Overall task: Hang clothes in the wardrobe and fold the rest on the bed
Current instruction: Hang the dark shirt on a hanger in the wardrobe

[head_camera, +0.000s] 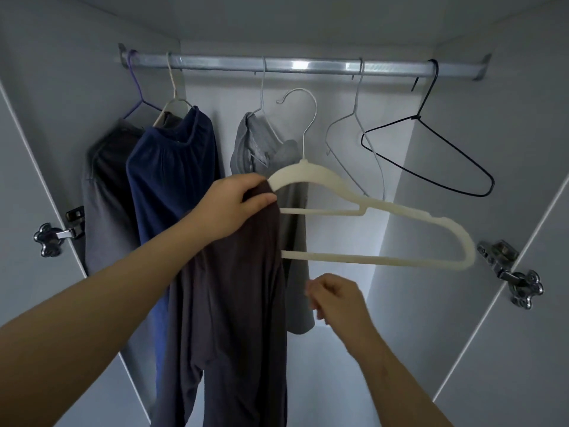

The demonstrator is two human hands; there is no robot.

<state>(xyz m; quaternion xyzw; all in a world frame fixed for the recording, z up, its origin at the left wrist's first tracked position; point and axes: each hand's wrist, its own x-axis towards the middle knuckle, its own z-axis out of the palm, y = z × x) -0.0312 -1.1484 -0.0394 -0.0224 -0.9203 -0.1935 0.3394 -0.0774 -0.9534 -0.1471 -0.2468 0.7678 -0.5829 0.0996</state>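
Wardrobe interior, head view. L. hand (pixel 237 204): fingers pinch the dark grey soft garment (pixel 234 303) onto one shoulder of the cream flocked plastic hanger (pixel 385 208), held below the steel rail (pixel 292 65), hook not yet on it. R. hand (pixel 335 298): blurred, beneath hanger's lower bar; fingers curled, grip cannot be told. Garment prob. light, limp, apt to slide; best clamped w/ cloth at hanger shoulder.
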